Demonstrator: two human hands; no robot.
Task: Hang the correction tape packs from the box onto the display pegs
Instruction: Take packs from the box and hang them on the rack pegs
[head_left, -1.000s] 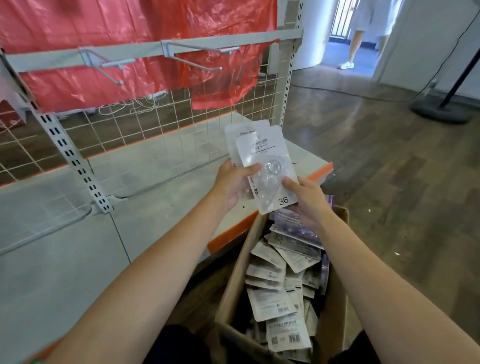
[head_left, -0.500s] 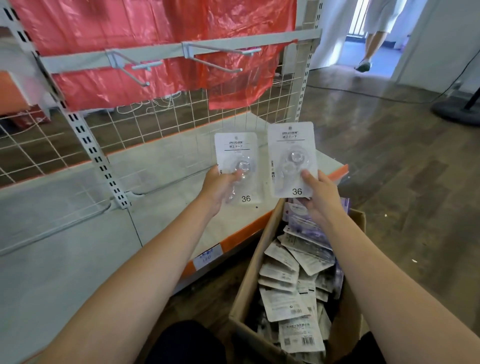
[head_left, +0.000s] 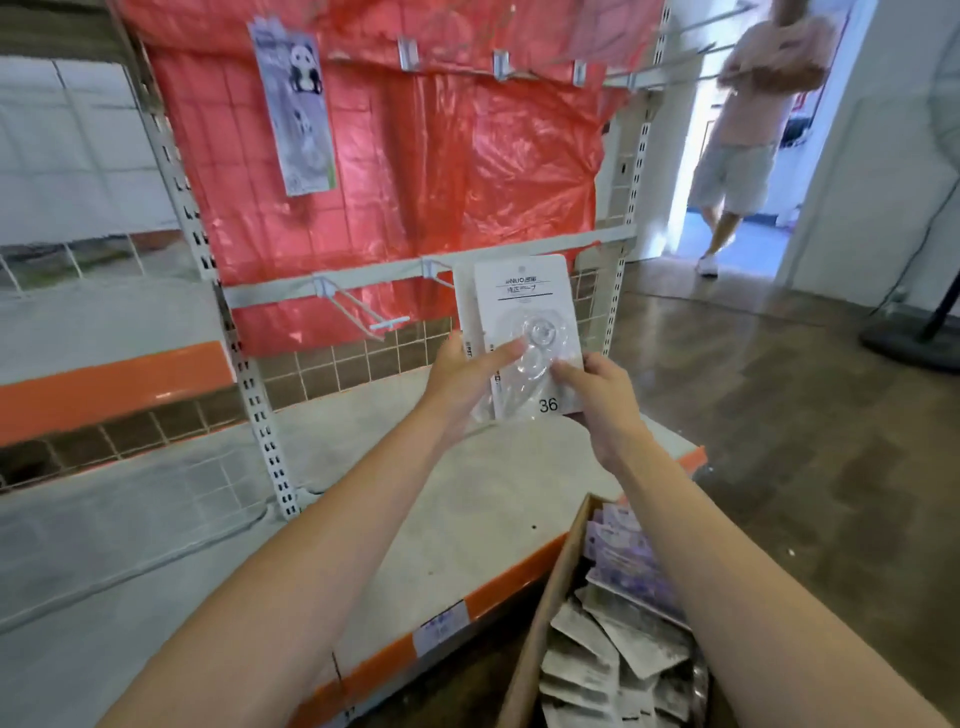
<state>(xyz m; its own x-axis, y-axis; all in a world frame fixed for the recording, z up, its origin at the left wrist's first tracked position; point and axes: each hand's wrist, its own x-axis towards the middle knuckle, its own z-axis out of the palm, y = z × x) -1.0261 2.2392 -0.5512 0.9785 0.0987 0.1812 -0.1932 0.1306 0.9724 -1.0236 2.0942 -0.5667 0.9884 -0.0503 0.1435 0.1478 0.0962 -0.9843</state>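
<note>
Two hands are up, left hand (head_left: 457, 384) and right hand (head_left: 597, 400), with two correction tape packs (head_left: 530, 312) stacked between them. One cardboard box (head_left: 540, 623) sits below, its loose packs too jumbled to count. One panda pack (head_left: 296, 109) hangs above, one empty peg (head_left: 363, 312) shows clearly, and one person (head_left: 748, 130) stands at the doorway.
</note>
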